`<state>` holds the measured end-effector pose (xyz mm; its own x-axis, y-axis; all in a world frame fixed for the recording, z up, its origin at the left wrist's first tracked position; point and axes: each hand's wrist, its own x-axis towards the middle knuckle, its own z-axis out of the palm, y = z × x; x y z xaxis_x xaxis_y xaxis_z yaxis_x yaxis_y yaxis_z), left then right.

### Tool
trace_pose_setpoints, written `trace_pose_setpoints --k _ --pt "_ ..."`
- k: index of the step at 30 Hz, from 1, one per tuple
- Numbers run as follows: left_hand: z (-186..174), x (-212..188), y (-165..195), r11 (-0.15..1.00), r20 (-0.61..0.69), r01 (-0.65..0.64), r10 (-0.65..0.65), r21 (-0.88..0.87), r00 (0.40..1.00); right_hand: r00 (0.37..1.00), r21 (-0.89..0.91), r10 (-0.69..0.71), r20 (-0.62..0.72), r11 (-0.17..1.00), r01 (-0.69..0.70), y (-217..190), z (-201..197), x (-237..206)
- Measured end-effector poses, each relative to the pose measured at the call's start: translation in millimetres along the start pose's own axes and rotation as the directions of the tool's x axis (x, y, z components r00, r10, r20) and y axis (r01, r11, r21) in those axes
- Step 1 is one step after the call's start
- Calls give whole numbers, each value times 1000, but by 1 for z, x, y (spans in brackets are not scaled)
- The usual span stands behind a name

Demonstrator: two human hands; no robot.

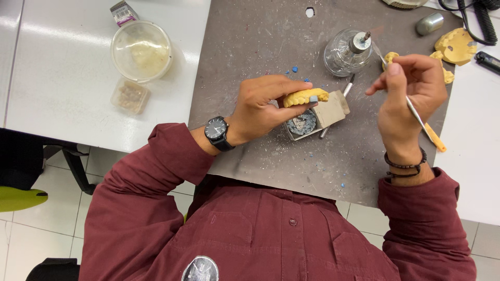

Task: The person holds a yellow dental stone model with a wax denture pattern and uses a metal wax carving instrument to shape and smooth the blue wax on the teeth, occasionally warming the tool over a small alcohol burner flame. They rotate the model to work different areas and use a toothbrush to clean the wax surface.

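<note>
My left hand (263,106) grips a yellow plaster dental cast (304,96) with a small blue wax patch on it, held just above a small cardboard box (320,117) with blue-grey wax inside. My right hand (409,96) holds a thin metal wax tool with an orange handle (424,125). The tool's tip points up toward the wick of a glass spirit burner (347,52). The two hands are apart, about a hand's width between them.
A dark grey mat (250,41) covers the white table. A clear plastic tub (141,50) and a small lidded box (130,96) stand at left. More yellow casts (458,46) lie at the far right, beside a metal cap (429,23). Blue wax crumbs dot the mat.
</note>
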<state>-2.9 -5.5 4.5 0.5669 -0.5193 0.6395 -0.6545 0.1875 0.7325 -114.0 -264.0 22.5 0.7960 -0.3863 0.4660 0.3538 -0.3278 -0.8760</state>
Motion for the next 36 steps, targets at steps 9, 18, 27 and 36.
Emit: trace_pose_setpoints --k 9,18,27,36 --pt "3 0 0 999 5 -7 6 37 1000 1000 -103 5 -30 995 -8 -6 7 8" --pt "-6 -3 -3 939 102 -305 292 161 951 996 -185 -84 23 979 87 -8 9 11" --pt "-12 -3 -3 905 124 -381 363 188 924 999 -151 -54 6 987 55 -7 10 11" --pt "-10 -2 -3 909 91 -370 359 192 929 999 -140 -50 10 989 51 -2 7 8"
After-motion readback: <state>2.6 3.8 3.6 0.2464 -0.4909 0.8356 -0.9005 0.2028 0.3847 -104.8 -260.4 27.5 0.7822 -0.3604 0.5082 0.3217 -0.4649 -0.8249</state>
